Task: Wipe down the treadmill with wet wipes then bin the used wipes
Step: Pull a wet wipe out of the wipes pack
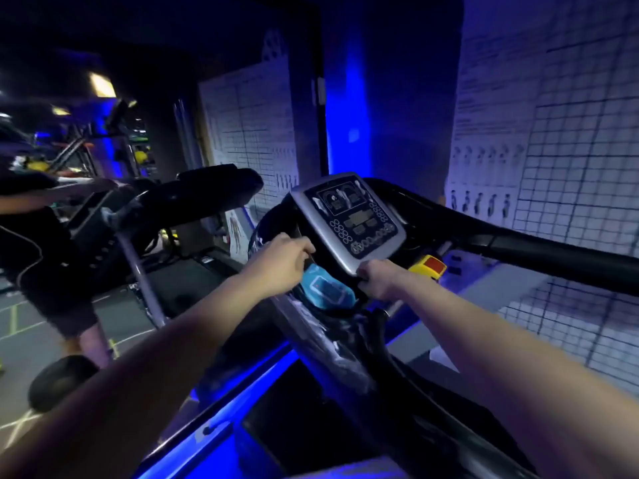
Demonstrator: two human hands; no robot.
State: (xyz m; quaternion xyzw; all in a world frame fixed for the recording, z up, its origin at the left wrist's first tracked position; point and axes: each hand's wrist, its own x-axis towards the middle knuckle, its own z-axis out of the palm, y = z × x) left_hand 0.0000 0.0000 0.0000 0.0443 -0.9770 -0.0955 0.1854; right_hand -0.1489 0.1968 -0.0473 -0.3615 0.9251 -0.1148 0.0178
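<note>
The treadmill's silver console point(359, 219) stands tilted in the middle of the view, with dark handrails point(518, 243) running off to the right. A teal wet wipes pack point(328, 292) lies in the dark tray just below the console. My left hand point(280, 262) reaches in from the left, and its curled fingers pinch at the pack's upper left end. My right hand point(378, 280) is curled at the pack's right end, right under the console's lower edge. No loose wipe shows in either hand. The room is dark and lit blue.
A yellow and red stop button point(428, 266) sits right of my right hand. A second treadmill point(193, 198) stands to the left, with a person point(38, 243) beside it. Gridded wall charts point(570, 150) cover the wall on the right.
</note>
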